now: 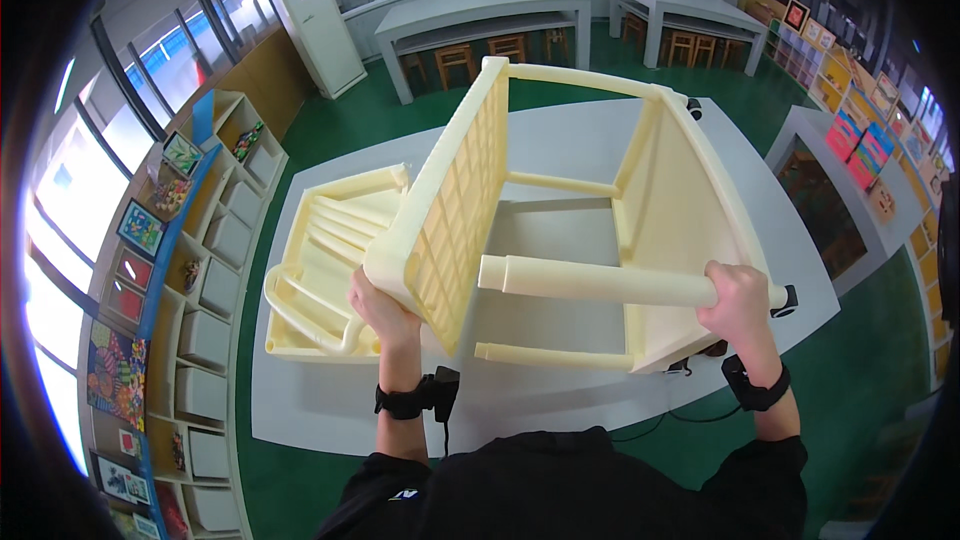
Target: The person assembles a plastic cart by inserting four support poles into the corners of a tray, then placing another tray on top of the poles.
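Observation:
A cream plastic rack lies on its side, its lattice shelf (pixel 455 210) at left and its smooth caster base (pixel 690 210) at right. My left hand (pixel 385 312) is closed on the near corner of the lattice shelf. My right hand (pixel 738 305) wraps round a thick cream post (pixel 600 282) close to the base. The left end of that post is free, apart from the shelf. Below it, a second post (pixel 555 355) also ends short of the shelf. Two far posts, including the top one (pixel 580 78), span between both panels.
Left of the rack, a cream shelf tray (pixel 290 345) holds loose tubes and a looped handle (pixel 315 310). Everything rests on a white table (pixel 330 410). Cubby shelves (pixel 215 370) line the left side; grey tables (pixel 480 10) with wooden stools stand behind. A cable (pixel 690 419) trails near my right wrist.

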Action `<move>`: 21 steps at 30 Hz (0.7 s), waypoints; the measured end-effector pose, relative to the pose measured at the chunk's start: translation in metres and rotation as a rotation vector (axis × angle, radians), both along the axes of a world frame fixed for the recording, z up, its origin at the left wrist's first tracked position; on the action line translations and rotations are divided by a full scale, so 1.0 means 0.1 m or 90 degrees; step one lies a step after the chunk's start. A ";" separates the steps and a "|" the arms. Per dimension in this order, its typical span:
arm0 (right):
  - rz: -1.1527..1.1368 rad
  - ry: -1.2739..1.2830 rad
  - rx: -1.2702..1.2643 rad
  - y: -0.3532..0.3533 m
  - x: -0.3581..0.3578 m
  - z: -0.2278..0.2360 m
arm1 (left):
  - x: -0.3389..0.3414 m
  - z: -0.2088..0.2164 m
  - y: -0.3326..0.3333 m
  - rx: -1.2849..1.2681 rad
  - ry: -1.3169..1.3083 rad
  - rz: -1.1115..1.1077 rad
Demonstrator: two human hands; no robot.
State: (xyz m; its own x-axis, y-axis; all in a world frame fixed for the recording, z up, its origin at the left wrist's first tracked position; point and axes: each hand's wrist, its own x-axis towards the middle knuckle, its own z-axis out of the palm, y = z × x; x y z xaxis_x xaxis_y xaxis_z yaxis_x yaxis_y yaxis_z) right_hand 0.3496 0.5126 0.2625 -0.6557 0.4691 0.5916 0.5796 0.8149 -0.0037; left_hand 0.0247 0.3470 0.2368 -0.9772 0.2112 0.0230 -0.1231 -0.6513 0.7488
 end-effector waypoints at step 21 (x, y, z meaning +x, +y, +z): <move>0.006 -0.010 0.019 0.05 -0.06 -0.01 | -0.17 -0.31 -0.09 -0.050 -0.034 -0.017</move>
State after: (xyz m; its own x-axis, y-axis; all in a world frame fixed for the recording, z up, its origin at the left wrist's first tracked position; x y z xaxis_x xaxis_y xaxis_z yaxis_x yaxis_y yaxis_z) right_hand 0.3439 0.5172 0.2613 -0.6696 0.4451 0.5946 0.5712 0.8203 0.0291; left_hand 0.0079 0.3375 0.2059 -0.9706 0.2360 -0.0468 -0.1807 -0.5864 0.7896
